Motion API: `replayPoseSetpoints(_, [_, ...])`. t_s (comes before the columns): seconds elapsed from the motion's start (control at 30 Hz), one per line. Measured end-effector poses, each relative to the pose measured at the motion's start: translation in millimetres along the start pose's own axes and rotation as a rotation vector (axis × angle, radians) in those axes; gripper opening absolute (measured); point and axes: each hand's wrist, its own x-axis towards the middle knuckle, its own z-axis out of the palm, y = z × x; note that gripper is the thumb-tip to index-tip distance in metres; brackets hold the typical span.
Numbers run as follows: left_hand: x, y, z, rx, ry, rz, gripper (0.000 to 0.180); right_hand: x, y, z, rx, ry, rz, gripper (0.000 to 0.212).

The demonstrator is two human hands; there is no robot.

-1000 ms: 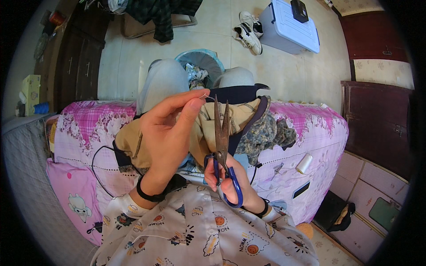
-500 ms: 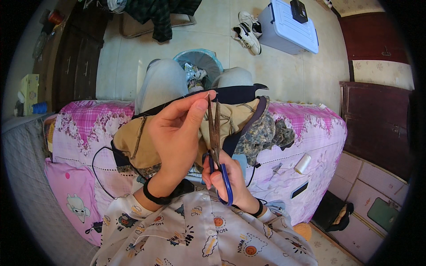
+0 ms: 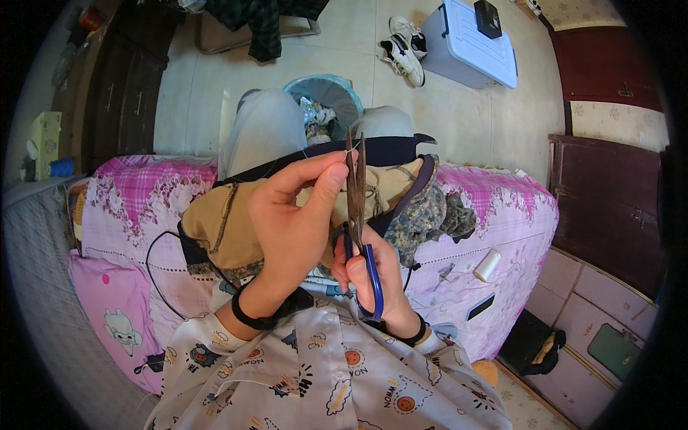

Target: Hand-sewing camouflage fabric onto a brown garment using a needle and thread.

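My left hand (image 3: 290, 215) pinches a thin white thread (image 3: 304, 153) between thumb and forefinger, above my lap. Wrapped through the blue handles, my right hand (image 3: 380, 276) holds a pair of scissors (image 3: 356, 190) upright. The blades are slightly apart, with their tips just beyond my left fingertips and close to the thread. Whether the thread lies between the blades is hard to make out. Beneath both hands, a tan garment (image 3: 209, 221) with dark trim and camouflage-patterned fabric (image 3: 419, 215) lies across my lap.
A bin (image 3: 344, 89) with a blue liner stands between my knees. On the pink bedcover (image 3: 451, 290) at right lie a white thread spool (image 3: 487, 265) and a phone (image 3: 481, 307). Shoes (image 3: 403, 59) and a lidded blue box (image 3: 469, 50) stand on the floor beyond.
The scissors have moved slightly right and up, and their tips now reach past my left fingertips. My left hand has shifted a little right, still pinching the thread.
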Motion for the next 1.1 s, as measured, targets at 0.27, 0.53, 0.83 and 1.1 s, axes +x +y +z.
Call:
replayPoseSetpoints(0.27, [11.0,6.9,-9.2,0.441,-0.006,0.250,0.012,4.9,-6.8,-2.9,-0.035,0.000,0.045,0.042])
replayPoseSetpoints(0.53, [13.0,7.7,-9.4,0.587,-0.003,0.367,0.004,5.8,-3.3,-1.8,-0.048,-0.028,0.068,0.059])
replayPoseSetpoints(0.83, [14.3,9.7,-9.9,0.683,-0.030,0.506,0.008,7.7,-3.6,-0.4,-0.050,-0.022,0.063,0.059])
replayPoseSetpoints(1.1, [17.5,5.1,-13.2,0.778,-0.019,0.659,0.012,9.3,-3.2,-0.3,-0.045,-0.019,0.071,0.058])
